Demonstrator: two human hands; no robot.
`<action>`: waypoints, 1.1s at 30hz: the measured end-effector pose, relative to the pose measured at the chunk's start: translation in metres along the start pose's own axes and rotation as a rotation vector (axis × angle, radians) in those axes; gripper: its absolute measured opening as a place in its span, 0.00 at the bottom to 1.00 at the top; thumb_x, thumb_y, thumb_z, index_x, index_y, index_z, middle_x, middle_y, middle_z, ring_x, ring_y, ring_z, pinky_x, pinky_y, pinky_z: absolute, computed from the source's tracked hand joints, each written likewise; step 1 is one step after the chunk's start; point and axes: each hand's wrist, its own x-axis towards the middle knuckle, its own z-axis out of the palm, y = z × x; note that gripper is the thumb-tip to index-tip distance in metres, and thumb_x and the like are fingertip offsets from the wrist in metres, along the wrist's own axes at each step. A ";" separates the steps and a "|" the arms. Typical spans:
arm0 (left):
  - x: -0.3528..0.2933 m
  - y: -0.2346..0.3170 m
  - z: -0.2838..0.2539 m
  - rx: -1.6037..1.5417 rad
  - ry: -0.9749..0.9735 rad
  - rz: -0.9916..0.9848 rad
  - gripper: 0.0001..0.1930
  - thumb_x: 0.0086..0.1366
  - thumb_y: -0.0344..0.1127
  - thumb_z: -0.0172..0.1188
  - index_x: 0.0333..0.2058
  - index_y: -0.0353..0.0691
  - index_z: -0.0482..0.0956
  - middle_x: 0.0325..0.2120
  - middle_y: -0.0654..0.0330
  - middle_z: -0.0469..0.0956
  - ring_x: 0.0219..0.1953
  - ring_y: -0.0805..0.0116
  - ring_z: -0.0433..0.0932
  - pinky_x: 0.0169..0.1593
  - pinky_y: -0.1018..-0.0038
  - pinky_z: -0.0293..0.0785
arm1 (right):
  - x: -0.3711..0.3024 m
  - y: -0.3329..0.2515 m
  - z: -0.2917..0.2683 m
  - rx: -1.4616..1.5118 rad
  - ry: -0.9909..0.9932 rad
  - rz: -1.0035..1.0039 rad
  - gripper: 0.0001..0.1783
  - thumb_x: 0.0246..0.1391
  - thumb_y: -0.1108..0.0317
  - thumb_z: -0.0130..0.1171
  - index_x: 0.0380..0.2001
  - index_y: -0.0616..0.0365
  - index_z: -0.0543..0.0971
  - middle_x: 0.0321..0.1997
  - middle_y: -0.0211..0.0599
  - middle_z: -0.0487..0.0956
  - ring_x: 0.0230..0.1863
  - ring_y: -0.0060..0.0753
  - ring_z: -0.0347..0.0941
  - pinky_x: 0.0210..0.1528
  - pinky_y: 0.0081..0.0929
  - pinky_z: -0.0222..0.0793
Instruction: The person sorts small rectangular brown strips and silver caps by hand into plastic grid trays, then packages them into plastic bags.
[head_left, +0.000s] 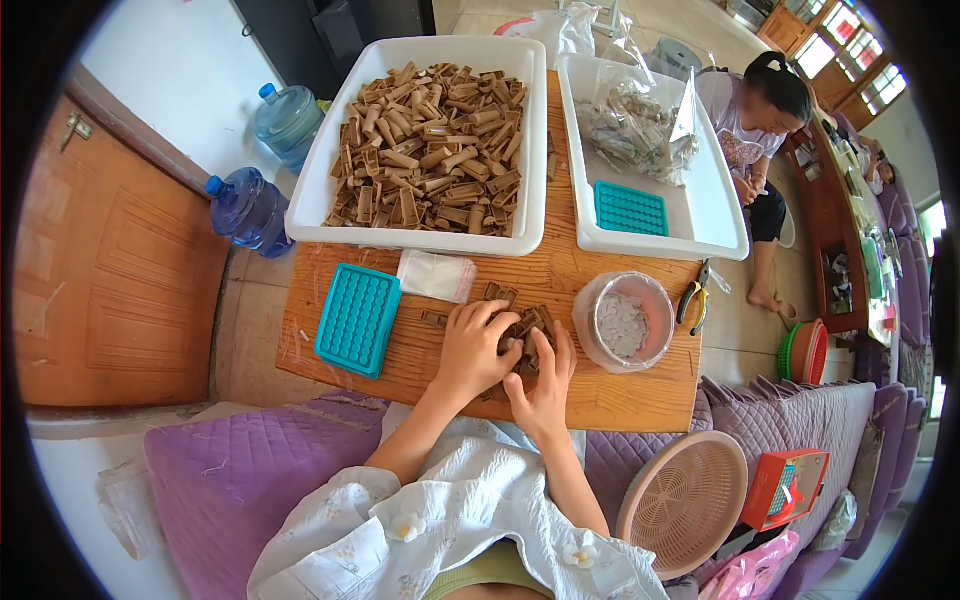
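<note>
A small pile of brown plastic pieces, shaped like short half-round troughs (pixel 538 322), lies on the wooden table in front of me. My left hand (pixel 477 345) rests on the pile's left side, its fingers curved and apart over the pieces. From the right, my right hand (pixel 543 388) touches the same pile, thumb and fingers spread. Whatever lies under the palms is hidden. A teal tray with rows of round cavities (pixel 358 320) sits left of my left hand. Right of my right hand stands a round tub (pixel 588 345) with small white pieces inside.
Beyond the pile, a white bin (pixel 533 190) holds many brown pieces. Another white bin (pixel 722 225) contains a teal tray and bagged pieces. Clear bags (pixel 432 277) and yellow-black pliers (pixel 693 298) lie on the table (pixel 640 405). A person (pixel 735 125) sits at the right; a basket (pixel 690 490) is nearby.
</note>
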 end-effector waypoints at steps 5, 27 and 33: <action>0.000 -0.005 -0.009 0.009 -0.135 -0.010 0.22 0.45 0.35 0.62 0.43 0.42 0.73 0.46 0.57 0.69 0.51 0.57 0.65 0.56 0.54 0.55 | 0.002 0.002 0.015 -0.052 0.020 0.000 0.34 0.47 0.53 0.55 0.55 0.59 0.61 0.62 0.59 0.51 0.61 0.63 0.45 0.59 0.53 0.44; 0.054 -0.009 -0.109 -0.290 -0.151 -0.225 0.16 0.50 0.42 0.65 0.35 0.40 0.77 0.30 0.59 0.78 0.31 0.61 0.77 0.35 0.72 0.72 | -0.010 0.020 0.021 0.202 0.235 0.032 0.27 0.46 0.68 0.55 0.51 0.60 0.64 0.56 0.53 0.59 0.56 0.51 0.56 0.57 0.41 0.53; 0.168 -0.128 -0.155 0.312 0.097 -0.509 0.20 0.52 0.47 0.61 0.34 0.36 0.71 0.27 0.49 0.78 0.33 0.52 0.77 0.37 0.64 0.71 | -0.009 0.012 0.024 0.256 0.247 0.033 0.27 0.44 0.72 0.54 0.51 0.60 0.64 0.55 0.51 0.59 0.56 0.49 0.57 0.57 0.39 0.53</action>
